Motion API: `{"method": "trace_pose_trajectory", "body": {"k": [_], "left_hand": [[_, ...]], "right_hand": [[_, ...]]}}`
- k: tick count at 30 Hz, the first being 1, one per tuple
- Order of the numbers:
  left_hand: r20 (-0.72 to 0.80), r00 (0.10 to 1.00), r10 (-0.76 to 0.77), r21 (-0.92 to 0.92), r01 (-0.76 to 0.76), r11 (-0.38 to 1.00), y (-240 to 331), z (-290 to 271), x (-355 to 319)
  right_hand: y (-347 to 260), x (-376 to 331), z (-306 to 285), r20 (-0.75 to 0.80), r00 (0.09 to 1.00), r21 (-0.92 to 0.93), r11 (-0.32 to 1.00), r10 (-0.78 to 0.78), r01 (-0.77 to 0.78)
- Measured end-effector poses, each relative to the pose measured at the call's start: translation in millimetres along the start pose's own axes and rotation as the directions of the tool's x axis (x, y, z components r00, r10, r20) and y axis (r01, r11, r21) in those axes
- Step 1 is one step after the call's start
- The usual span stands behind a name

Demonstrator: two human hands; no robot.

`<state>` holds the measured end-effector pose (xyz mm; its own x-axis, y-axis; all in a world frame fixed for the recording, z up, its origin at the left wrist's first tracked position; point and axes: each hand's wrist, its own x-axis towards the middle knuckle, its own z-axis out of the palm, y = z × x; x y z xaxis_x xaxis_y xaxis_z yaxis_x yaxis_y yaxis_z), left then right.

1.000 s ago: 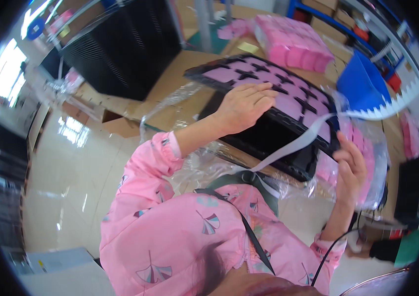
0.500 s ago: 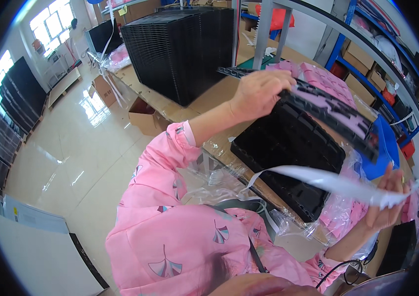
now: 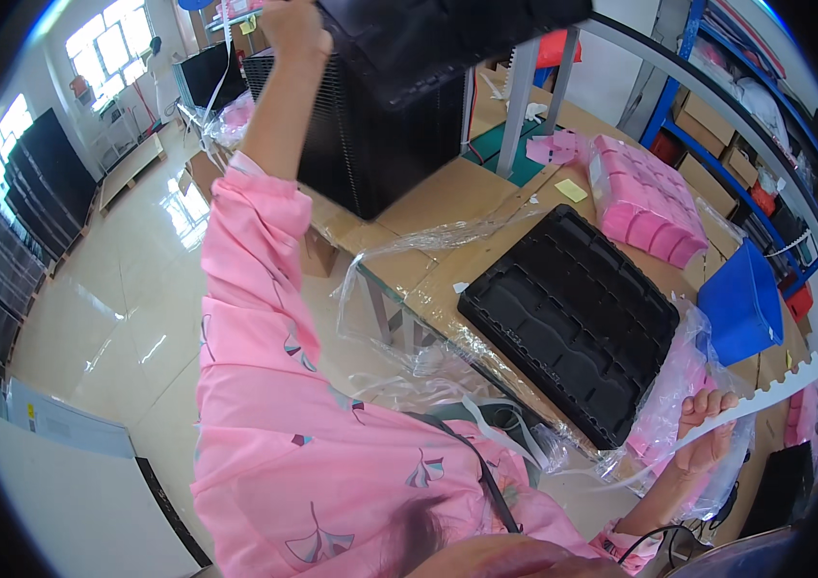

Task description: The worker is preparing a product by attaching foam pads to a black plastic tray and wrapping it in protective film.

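High at the top of the view, my left hand [image 3: 298, 34] grips the edge of a black plastic tray [image 3: 448, 39] held up in the air, partly cut off by the frame. Below it, a second black moulded tray [image 3: 573, 328] lies on the cardboard-covered table, its surface ridged in rows. My right hand [image 3: 706, 432] is at the table's right side, fingers curled around a long white strip [image 3: 765, 395] with a toothed edge. Crumpled clear film [image 3: 655, 424] lies between that hand and the lying tray.
A tall stack of black trays [image 3: 351, 154] stands at the back left of the table [image 3: 448, 207]. Pink moulded pieces in film [image 3: 650, 202] and a blue bin [image 3: 741, 303] are on the right. A grey metal frame [image 3: 523, 106] rises behind. Clear film hangs over the front edge.
My left hand has lifted the tray up and left, away from the table, uncovering the lying tray. My right hand has drawn down and left, its fingers curling at the strip.
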<state>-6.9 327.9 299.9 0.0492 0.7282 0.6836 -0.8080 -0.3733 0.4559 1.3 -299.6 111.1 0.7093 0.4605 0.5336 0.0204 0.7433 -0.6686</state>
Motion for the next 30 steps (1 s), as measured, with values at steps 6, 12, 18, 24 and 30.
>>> {"method": "trace_pose_trajectory", "body": {"k": [6, 12, 18, 24, 30], "left_hand": [[-0.118, 0.983, -0.138, -0.116, 0.124, 0.985, -46.2, -42.5, 65.1], [-0.516, 0.788, -0.336, 0.073, 0.431, 0.9, -79.5, -47.0, 67.1], [-0.614, 0.721, -0.319, 0.124, 0.488, 0.864, -120.3, -75.4, 78.3], [-0.476, 0.831, -0.287, 0.488, 0.521, 0.7, -132.6, -88.9, 105.1], [0.166, 0.98, -0.105, 0.981, -0.175, -0.081, -77.3, -54.4, 75.3]], "right_hand": [[-1.8, -3.1, 5.9, -0.039, 0.999, -0.148, 0.989, 0.017, -0.023], [4.1, 1.7, 13.2, -0.146, 0.989, -0.271, 0.961, 0.024, -0.063], [5.3, 3.3, 11.5, -0.195, 0.981, -0.323, 0.943, 0.014, -0.077], [10.9, 2.6, 11.0, -0.268, 0.962, -0.314, 0.948, -0.049, -0.04], [10.1, 3.0, 4.5, -0.236, 0.972, -0.272, 0.961, -0.014, -0.053]]}}
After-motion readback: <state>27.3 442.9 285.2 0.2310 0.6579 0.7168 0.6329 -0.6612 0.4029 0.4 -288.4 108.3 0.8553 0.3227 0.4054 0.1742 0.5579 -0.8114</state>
